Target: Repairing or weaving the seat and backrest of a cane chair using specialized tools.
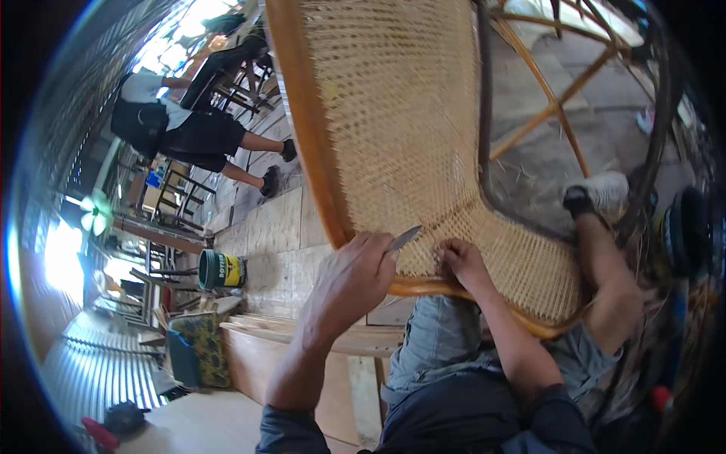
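Observation:
A woven cane panel [401, 121] set in an orange-brown wooden chair frame [308, 144] leans across my lap. My left hand [348, 278] is closed round a small knife [406, 237], whose handle is hidden in the fist. The blade points up and to the right, just above the weave near the frame's lower left corner. A little to the right, my right hand [463, 265] rests on the cane by the lower rail with its fingers curled together. Whatever those fingers pinch is too small to make out. A darker line crosses the weave above them.
At the upper left a person [178, 125] in dark shorts stands among stacked chair frames. A dark bucket [219, 269] with a yellow label sits on the plank floor. Wooden boards [295, 337] lie beside my left arm. Crossed poles [556, 106] and another dark bucket [684, 234] are at right.

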The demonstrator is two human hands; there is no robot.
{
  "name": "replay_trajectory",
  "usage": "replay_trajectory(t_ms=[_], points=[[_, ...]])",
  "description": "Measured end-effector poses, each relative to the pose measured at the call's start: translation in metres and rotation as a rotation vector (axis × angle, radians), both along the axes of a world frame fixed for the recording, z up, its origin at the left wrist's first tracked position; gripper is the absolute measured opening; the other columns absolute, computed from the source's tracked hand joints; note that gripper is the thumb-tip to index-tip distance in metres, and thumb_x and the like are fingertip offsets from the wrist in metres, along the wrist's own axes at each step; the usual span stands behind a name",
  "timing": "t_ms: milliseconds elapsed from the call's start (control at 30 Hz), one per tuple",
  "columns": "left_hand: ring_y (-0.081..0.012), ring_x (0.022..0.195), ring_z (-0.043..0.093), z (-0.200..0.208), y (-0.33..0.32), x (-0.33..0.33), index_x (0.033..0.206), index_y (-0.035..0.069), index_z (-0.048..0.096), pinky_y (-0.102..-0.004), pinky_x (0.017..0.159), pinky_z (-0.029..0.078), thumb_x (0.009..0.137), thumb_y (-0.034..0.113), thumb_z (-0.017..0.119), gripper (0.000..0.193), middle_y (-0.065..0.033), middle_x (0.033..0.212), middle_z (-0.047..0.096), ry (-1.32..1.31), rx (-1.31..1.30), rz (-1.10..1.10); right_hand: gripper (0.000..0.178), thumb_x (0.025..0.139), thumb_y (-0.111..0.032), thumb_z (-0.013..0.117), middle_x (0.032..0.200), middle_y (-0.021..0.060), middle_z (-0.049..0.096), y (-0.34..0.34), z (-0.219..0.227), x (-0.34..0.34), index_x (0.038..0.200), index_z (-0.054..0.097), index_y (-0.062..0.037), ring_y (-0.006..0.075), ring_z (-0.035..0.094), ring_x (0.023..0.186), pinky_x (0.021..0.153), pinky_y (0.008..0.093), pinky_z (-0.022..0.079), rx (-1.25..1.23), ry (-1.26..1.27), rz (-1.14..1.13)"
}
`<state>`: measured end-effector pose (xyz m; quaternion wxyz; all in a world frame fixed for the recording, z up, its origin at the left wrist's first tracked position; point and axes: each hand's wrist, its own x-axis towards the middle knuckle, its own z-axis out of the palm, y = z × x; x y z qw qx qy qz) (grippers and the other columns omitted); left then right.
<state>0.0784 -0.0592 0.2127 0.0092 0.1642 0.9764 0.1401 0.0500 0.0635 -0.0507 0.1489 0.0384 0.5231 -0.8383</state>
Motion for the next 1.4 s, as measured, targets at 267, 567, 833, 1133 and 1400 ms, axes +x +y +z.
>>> replay_trajectory(t_ms=[267, 567, 833, 1133, 1400], points=[[-0.034, 0.075, 0.064, -0.066, 0.03, -0.046, 0.084, 0.005, 0.066, -0.0449, 0.066, 0.048, 0.08, 0.018, 0.051, 0.02, -0.017, 0.078, 0.064, -0.197, -0.802, -0.278, 0.018, 0.085, -0.02, 0.056, 0.073, 0.0144, 0.063, -0.002, -0.016, 0.008, 0.088, 0.063, -0.0032, 0.0234, 0.062, 0.067, 0.064, 0.0347, 0.048, 0.343, 0.072, -0.116], [-0.0263, 0.079, 0.066, -0.103, 0.054, -0.064, 0.082, 0.009, 0.07, -0.0388, 0.065, 0.051, 0.076, 0.014, 0.054, 0.018, -0.0118, 0.082, 0.068, -0.254, -1.096, -0.394, 0.019, 0.081, -0.02, 0.054, 0.083, 0.0202, 0.063, 0.001, 0.009, 0.012, 0.086, 0.063, -0.004, 0.0354, 0.061, 0.082, 0.073, 0.0411, 0.048, 0.576, 0.12, -0.002], [-0.0233, 0.084, 0.066, -0.114, 0.07, -0.074, 0.085, 0.011, 0.071, -0.0372, 0.067, 0.05, 0.077, 0.016, 0.053, 0.02, -0.0094, 0.089, 0.068, -0.316, -1.248, -0.451, 0.021, 0.075, -0.021, 0.056, 0.087, 0.0228, 0.062, 0.004, 0.017, 0.007, 0.084, 0.064, -0.004, 0.0378, 0.06, 0.086, 0.075, 0.0442, 0.048, 0.777, 0.098, 0.114], [-0.0235, 0.094, 0.064, -0.112, 0.1, -0.069, 0.1, 0.013, 0.07, -0.0429, 0.074, 0.05, 0.08, 0.019, 0.055, 0.025, -0.0069, 0.103, 0.067, -0.479, -1.434, -0.483, 0.026, 0.075, -0.023, 0.057, 0.092, 0.0242, 0.062, 0.008, 0.018, 0.0, 0.088, 0.067, -0.002, 0.0365, 0.061, 0.089, 0.076, 0.0408, 0.049, 0.816, 0.078, 0.253], [-0.0253, 0.097, 0.063, -0.115, 0.12, -0.065, 0.104, 0.014, 0.068, -0.0463, 0.077, 0.048, 0.079, 0.02, 0.06, 0.027, -0.0068, 0.106, 0.066, -0.564, -1.467, -0.48, 0.027, 0.074, -0.026, 0.06, 0.089, 0.0224, 0.063, 0.016, 0.016, 0.002, 0.086, 0.067, -0.0029, 0.0364, 0.062, 0.086, 0.075, 0.0403, 0.049, 0.796, 0.142, 0.213]])
